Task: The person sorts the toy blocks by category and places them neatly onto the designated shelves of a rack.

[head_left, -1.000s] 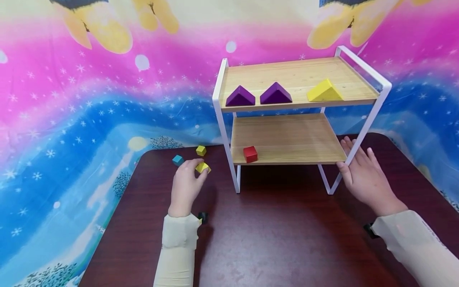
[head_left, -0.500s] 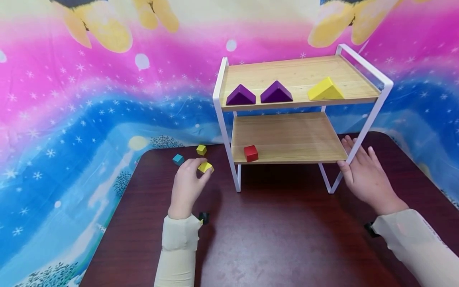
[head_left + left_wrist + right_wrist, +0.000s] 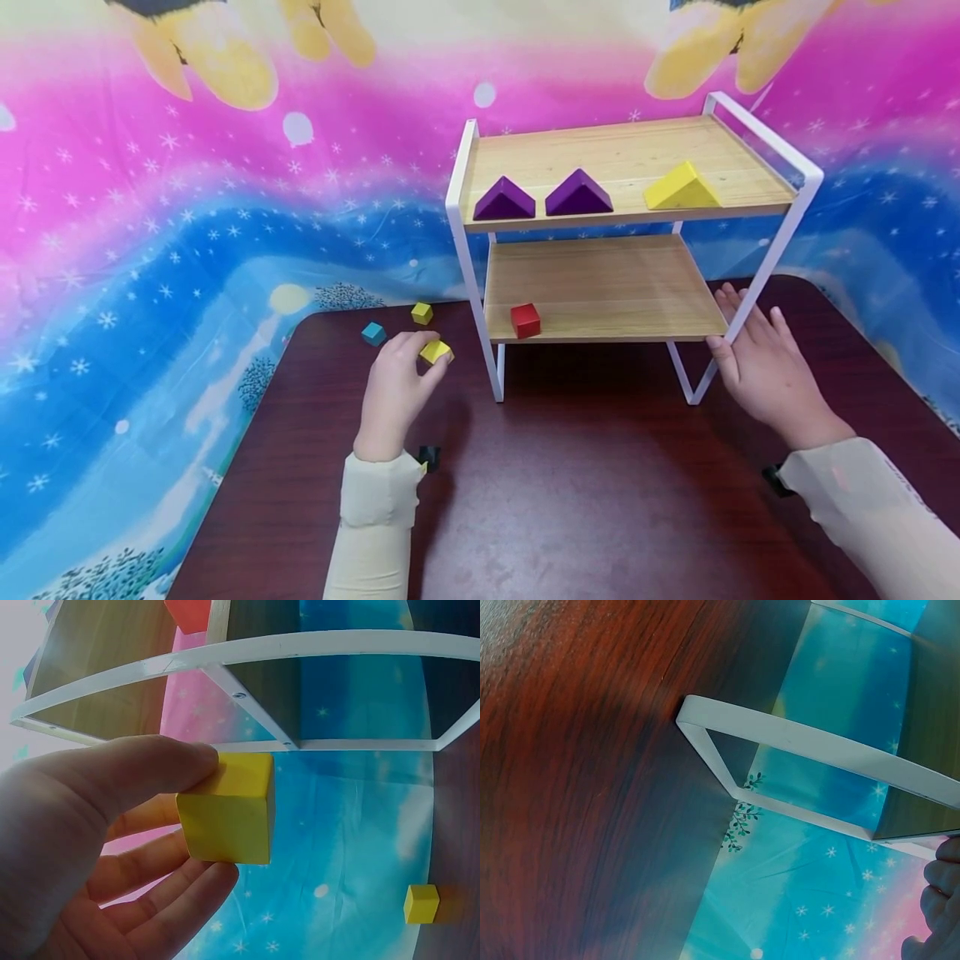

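My left hand (image 3: 395,392) pinches a yellow cube (image 3: 229,825) between thumb and fingers, raised above the table to the left of the shelf rack (image 3: 471,283). In the left wrist view the cube's near faces show plainly, with the rack's white side frame beyond. My right hand (image 3: 776,383) lies against the rack's right leg, fingers extended along its outer side and thumb at the front. Only some fingertips (image 3: 943,881) of it enter the right wrist view. A red cube (image 3: 526,321) sits at the left front of the lower shelf.
Another yellow cube (image 3: 422,313) and a blue cube (image 3: 373,334) lie on the dark table (image 3: 570,500), left of the rack. Two purple triangular blocks, a left one (image 3: 505,198) and a right one (image 3: 579,193), and a yellow triangular block (image 3: 682,187) line the top shelf's front.
My left hand has shifted slightly right, toward the rack, with the yellow cube in its pinch. The right hand has stayed at the rack's leg.
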